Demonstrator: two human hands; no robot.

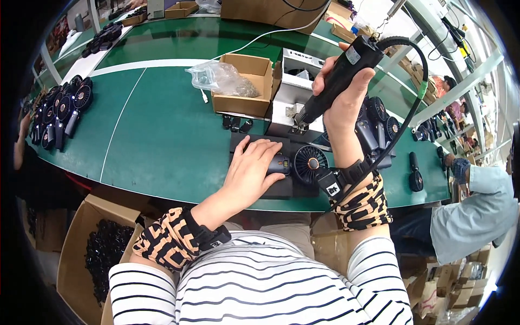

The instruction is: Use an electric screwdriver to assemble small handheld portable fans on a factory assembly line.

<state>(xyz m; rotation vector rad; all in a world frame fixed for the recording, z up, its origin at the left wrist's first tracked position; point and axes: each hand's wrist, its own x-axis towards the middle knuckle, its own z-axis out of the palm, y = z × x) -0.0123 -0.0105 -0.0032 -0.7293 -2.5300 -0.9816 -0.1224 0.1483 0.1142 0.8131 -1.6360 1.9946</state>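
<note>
My right hand [344, 103] is wrapped around a black electric screwdriver [346, 70], which slants down to the left. The screwdriver's tip is at the metal front of a white box-shaped device [281, 116], probably a screw feeder. Under my left hand [250, 167] lies a dark handheld fan [312, 163], its round grille with a copper-coloured centre facing up. My left fingers and thumb hold its handle down on a black pad [281, 190]. Part of the handle is hidden by the hand.
An open cardboard box [246, 62] with a plastic bag stands behind the pad, small black parts [236, 124] before it. Fans are heaped at left [62, 111] and right [379, 122]; another fan [415, 173] lies apart. A cable [425, 65] hangs from the screwdriver. A co-worker [471, 206] is at right.
</note>
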